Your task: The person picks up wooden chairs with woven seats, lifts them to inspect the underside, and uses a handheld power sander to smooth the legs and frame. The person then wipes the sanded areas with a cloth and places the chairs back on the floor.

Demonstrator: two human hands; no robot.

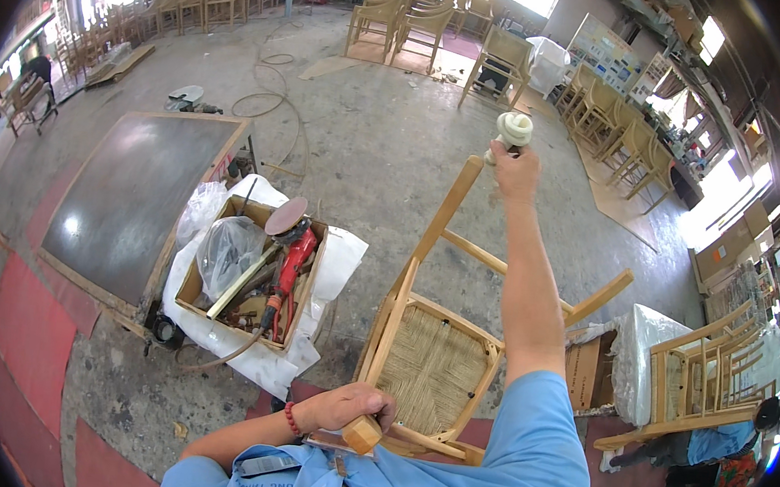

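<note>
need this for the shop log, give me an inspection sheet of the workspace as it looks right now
surface: bare concrete floor, dusty, with red mats at the near edge
job's things: wooden chair with woven seat, tipped toward the person; pale cloth wad
clutter: open box of tools holding a red power sander, on white sheeting
grippers: left hand grips a chair leg end; right hand raised, holding the cloth wad
cables: hose loops on floor
surroundings: dark tabletop; rows of finished chairs

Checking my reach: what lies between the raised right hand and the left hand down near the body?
In the head view, the wooden chair lies tipped between the left hand and right hand, which holds a white bundle.
</note>
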